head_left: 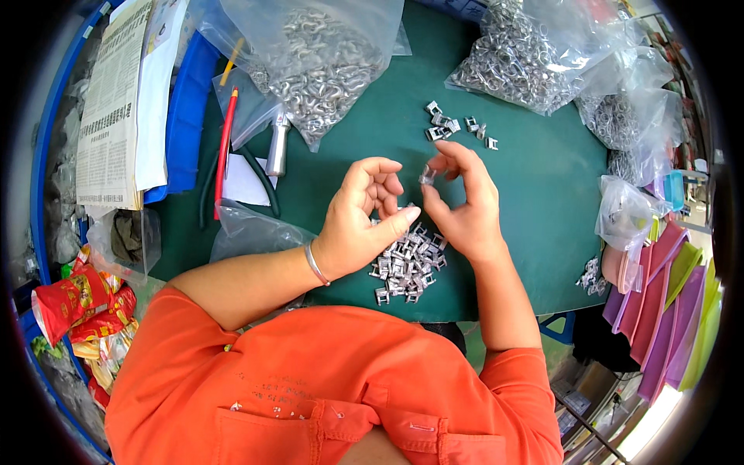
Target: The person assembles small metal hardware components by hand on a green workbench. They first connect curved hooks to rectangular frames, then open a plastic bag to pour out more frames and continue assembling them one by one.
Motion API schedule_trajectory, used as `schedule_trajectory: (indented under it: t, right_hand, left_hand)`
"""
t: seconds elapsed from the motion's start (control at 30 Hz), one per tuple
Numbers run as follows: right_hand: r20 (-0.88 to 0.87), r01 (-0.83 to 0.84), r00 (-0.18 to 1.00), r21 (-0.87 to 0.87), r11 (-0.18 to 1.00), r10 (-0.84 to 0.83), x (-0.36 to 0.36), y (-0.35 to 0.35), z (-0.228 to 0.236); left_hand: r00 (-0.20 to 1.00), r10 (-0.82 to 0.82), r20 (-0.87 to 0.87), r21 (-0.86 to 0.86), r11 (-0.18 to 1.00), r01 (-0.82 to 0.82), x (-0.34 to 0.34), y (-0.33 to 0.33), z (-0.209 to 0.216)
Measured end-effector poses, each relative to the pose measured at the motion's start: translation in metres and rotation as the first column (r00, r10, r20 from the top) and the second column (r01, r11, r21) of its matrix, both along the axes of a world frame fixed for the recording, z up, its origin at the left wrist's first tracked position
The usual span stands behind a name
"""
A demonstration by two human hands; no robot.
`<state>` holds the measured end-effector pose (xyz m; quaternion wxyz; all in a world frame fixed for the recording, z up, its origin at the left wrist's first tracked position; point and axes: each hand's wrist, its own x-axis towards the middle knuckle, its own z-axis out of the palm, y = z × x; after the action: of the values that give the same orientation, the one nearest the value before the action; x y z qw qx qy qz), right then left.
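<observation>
My right hand (469, 205) pinches a small silvery metal buckle (427, 175) between thumb and fingertips, above the green tabletop. To its left, my left hand (364, 205) is loosely curled, its thumb stretched out apart from the fingers, and I see nothing held in it. Just below both hands lies a heap of small metal buckles (407, 267), partly covered by the left thumb. Farther off, a few similar buckles (440, 124) lie in a loose cluster on the table.
Clear bags of metal rings (325, 66) and fittings (515, 62) stand along the far side. At left are a red pencil (227, 143), a metal-handled tool (277, 147), green-handled pliers (267, 186) and a blue bin (186, 116). Coloured straps (659, 294) hang at right.
</observation>
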<state>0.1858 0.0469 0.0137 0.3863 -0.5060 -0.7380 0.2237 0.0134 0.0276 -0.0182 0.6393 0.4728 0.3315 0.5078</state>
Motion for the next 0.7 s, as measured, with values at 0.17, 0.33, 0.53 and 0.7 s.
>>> schedule_trajectory:
  t: [0.17,0.33,0.53,0.7]
  right_hand:
    - [-0.113,-0.078,0.99,0.107,0.991,0.09,-0.004,-0.017,0.003]
    - [-0.128,-0.085,0.987,0.085,0.993,0.096,0.002,-0.02,0.006]
    - [-0.115,-0.229,0.967,0.009,0.973,0.229,0.008,-0.006,0.02]
    - [0.139,0.004,0.99,0.103,0.995,-0.018,0.011,0.028,0.005]
  left_hand:
    - [0.997,-0.07,0.012,-0.017,0.997,0.07,0.001,0.0,-0.006]
    - [0.988,-0.1,0.116,-0.135,0.984,0.115,-0.002,0.001,0.001]
    - [0.961,-0.125,0.245,-0.202,0.963,0.177,-0.007,0.005,-0.003]
    - [0.985,-0.092,0.147,-0.032,0.995,0.097,0.0,0.006,-0.004]
